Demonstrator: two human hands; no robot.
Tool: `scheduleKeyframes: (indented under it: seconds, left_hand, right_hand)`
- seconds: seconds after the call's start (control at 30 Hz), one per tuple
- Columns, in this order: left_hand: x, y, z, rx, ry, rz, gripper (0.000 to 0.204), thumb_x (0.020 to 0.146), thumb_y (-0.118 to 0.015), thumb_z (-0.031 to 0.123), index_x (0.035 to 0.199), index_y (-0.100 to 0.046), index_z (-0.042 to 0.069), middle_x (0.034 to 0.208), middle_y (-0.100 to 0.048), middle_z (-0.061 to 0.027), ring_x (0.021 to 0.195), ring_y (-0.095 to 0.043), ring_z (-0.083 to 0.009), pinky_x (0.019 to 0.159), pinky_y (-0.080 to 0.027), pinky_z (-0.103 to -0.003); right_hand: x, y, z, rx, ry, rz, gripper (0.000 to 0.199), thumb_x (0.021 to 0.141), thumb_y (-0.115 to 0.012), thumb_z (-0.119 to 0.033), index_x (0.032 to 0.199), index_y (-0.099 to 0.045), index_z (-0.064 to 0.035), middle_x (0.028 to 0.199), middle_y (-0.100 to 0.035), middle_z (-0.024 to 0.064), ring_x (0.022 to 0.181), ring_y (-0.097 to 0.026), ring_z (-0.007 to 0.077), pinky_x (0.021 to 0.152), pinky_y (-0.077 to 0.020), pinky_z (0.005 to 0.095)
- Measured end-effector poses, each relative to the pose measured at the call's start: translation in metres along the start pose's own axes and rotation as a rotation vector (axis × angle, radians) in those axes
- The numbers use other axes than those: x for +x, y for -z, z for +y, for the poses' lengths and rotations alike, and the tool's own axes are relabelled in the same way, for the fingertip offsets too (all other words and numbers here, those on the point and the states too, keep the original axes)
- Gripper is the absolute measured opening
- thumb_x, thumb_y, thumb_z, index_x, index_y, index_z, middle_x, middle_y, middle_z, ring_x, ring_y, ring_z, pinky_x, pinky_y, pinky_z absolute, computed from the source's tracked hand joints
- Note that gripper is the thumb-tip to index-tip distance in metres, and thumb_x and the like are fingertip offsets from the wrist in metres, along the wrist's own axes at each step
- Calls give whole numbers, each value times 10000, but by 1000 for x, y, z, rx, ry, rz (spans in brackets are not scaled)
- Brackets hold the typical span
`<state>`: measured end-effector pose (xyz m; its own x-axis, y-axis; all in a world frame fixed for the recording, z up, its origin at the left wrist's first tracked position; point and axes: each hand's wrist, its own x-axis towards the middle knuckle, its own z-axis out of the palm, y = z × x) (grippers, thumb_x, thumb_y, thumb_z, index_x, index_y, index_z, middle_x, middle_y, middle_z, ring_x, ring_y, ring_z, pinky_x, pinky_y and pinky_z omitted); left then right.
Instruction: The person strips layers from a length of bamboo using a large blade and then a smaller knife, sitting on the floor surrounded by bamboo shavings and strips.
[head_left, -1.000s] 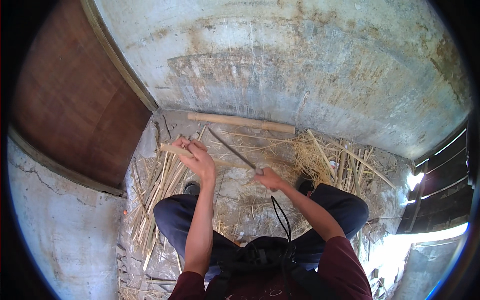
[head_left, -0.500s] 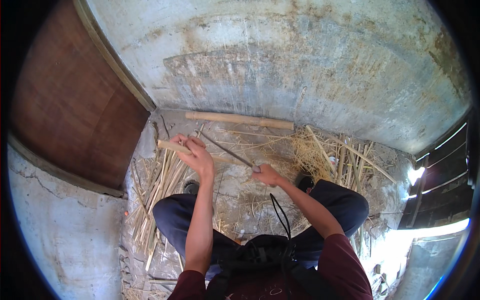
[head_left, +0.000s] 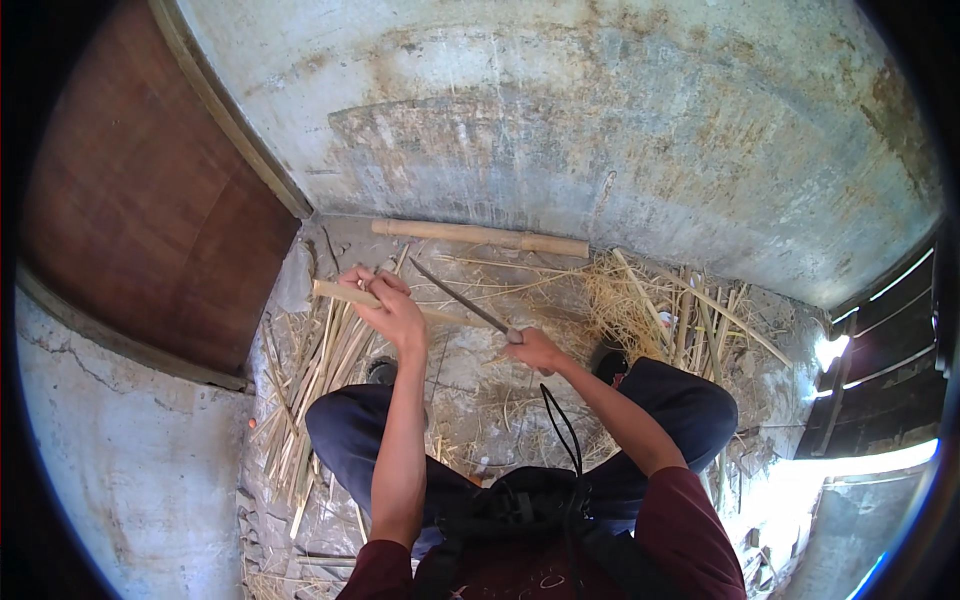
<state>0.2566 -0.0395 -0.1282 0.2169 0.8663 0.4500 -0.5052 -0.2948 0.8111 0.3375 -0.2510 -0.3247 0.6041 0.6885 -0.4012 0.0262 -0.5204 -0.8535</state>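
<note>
My left hand (head_left: 394, 310) is closed around a pale bamboo piece (head_left: 342, 291), its fingers curled over the top. The piece sticks out to the left of the hand and runs on to its right. In my right hand (head_left: 538, 350) is the handle of a long, narrow knife (head_left: 455, 293) with a dark blade. That blade slants up and left, and its tip is just right of my left fingers, apparently apart from them. Both hands are above the floor between my bent knees.
Split bamboo strips (head_left: 318, 400) lie piled at the left. A bamboo pole (head_left: 480, 236) rests along the base of the stained wall (head_left: 560, 120). Shavings (head_left: 620, 305) and more sticks (head_left: 708, 325) are heaped at the right. A brown door panel (head_left: 150, 190) stands at the left.
The knife's tip has shifted slightly right, away from my left fingers, and the blade slants a bit more steeply. My left hand and the bamboo piece have hardly moved.
</note>
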Motion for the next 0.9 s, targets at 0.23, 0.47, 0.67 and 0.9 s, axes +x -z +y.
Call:
scheduleKeyframes:
  seconds: [0.23, 0.47, 0.67, 0.9]
  left_hand:
    - [7, -1, 1, 32, -10, -28, 153, 1007, -342, -21, 1077, -392, 106, 636, -329, 9, 492, -340, -88, 463, -260, -270]
    - [-1, -9, -3, -10, -29, -83, 138, 1015, -343, -21, 1061, -391, 100, 639, -333, 3, 493, -346, -95, 458, -276, -278]
    - [0, -6, 1, 3, 19, -30, 107, 1038, -365, -2, 1041, -383, 103, 629, -325, 2, 492, -343, -94, 459, -278, -278]
    - [-2, -11, 5, 23, 18, -65, 123, 1011, -351, -31, 1032, -382, 86, 648, -341, -4, 503, -364, -94, 468, -279, -271]
  right_hand:
    - [9, 10, -36, 200, 288, 273, 312, 900, -686, -253, 769, -593, 14, 614, -566, 60, 527, -534, 164, 541, -440, 404]
    - [3, -6, 3, 17, 67, -132, 269, 929, -682, -227, 771, -588, -30, 586, -584, 45, 500, -555, 158, 512, -451, 364]
    - [11, 18, -5, -8, 193, 122, 303, 933, -670, -210, 732, -515, -45, 574, -548, 32, 488, -536, 148, 505, -422, 363]
    - [9, 18, -49, 440, 248, 139, 332, 922, -655, -235, 670, -527, -60, 594, -581, 41, 475, -540, 144, 472, -415, 367]
